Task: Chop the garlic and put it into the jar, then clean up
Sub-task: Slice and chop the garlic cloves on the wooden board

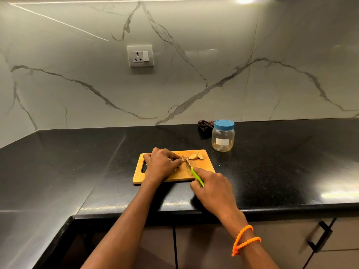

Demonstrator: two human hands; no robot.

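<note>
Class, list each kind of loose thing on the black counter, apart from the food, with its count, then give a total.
Wooden cutting board: 1
Green-handled knife: 1
Clear jar with blue lid: 1
Dark cloth: 1
Total: 4

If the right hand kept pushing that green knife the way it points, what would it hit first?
Probably the left hand: the knife in the right hand already tips toward its fingertips, over the garlic it holds down. Depth is hard to judge.

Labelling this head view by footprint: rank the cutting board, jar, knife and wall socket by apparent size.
1. cutting board
2. jar
3. wall socket, near the jar in apparent size and farther away, so this order is unsure
4. knife
</note>
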